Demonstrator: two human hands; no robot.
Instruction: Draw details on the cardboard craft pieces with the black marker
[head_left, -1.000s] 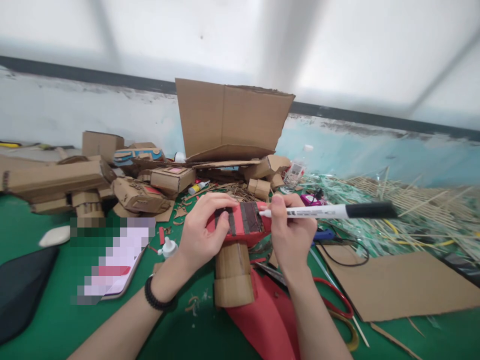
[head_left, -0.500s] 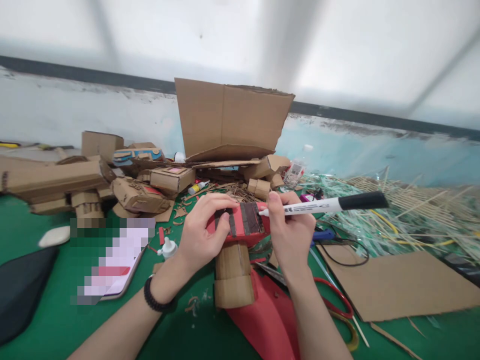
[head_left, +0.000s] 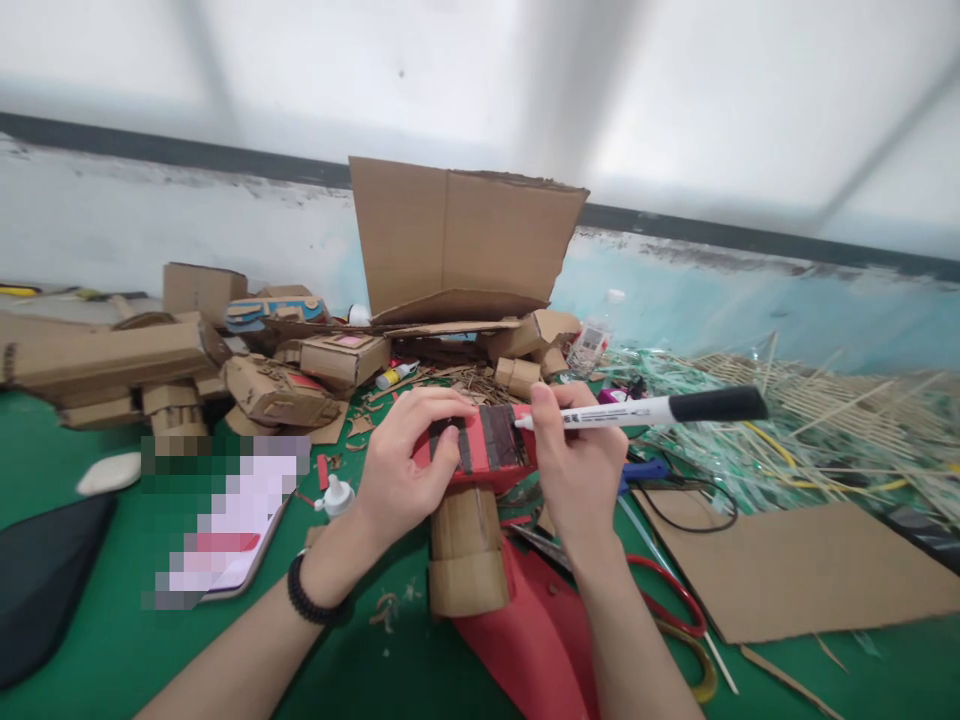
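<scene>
A red cardboard model [head_left: 478, 445] with dark marker stripes is in front of me, on a tan cardboard cylinder [head_left: 466, 550]. My left hand [head_left: 409, 460] grips its left end, thumb on the striped face. Pinched in my right hand [head_left: 581, 480] is a white whiteboard marker [head_left: 645, 411], its black end pointing right. The marker's tip meets the striped face near its right side. Below the cylinder lies a curved red piece [head_left: 540, 640], partly covered by my right forearm. Scissors with red and yellow handles [head_left: 679, 600] lie beside that forearm.
A phone [head_left: 240, 530] and a white nozzle cap [head_left: 335, 497] lie on the green tabletop to the left. Cardboard models [head_left: 277, 390] and a standing cardboard sheet [head_left: 465, 240] fill the back. Thin sticks [head_left: 825, 400] and a flat cardboard piece [head_left: 810, 570] are at right.
The marker and my right hand have shifted slightly left, the tip staying at the right side of the stripes. My left hand and the red model look unmoved.
</scene>
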